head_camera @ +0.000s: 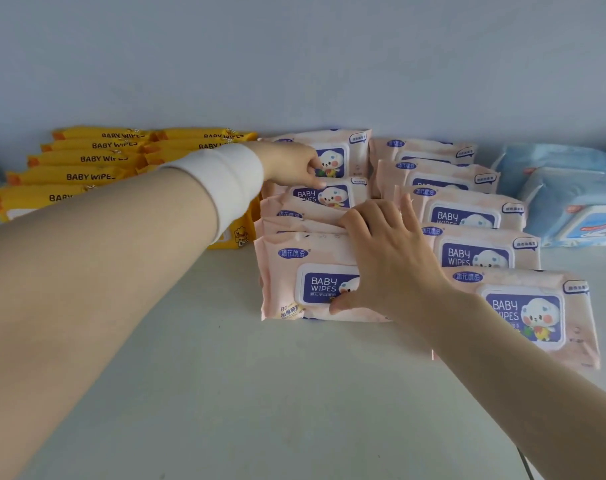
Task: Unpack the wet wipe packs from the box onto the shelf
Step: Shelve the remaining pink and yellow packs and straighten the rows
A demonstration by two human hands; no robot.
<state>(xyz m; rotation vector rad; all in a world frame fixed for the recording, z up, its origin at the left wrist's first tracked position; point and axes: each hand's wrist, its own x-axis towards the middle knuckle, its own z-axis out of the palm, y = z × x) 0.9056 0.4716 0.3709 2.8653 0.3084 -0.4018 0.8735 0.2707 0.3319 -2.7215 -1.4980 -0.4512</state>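
1. Pink film wraps the packs (467,216), which lie flat in two overlapping columns at centre and right of the frame, on the shelf (225,393); the box is not in view.
2. Handling: each pack looks soft-walled and fairly light, with a damp fill. The glossy film is probably slippery and yields under pressure. The stiffer lid panel on the face, or the short sealed ends, look the surest places to hold.
3. Right hand (391,261): fingers straight and spread, lying flat on the front pack (284,282) of the left column, thumb at its near edge. It presses rather than clasps.
4. Left hand (291,164): fingers curled at the rear pack (350,150), upper centre. Whether it pinches or only nudges cannot be told.
5. Edges: yellow packs (87,174) sit just beside the left column at upper left, and blue packs (564,202) lie near the right column at upper right. The wall (294,64) closes the back.
6. Open room: bare shelf fills the lower half of the frame, so a pack would move most freely toward the near side.
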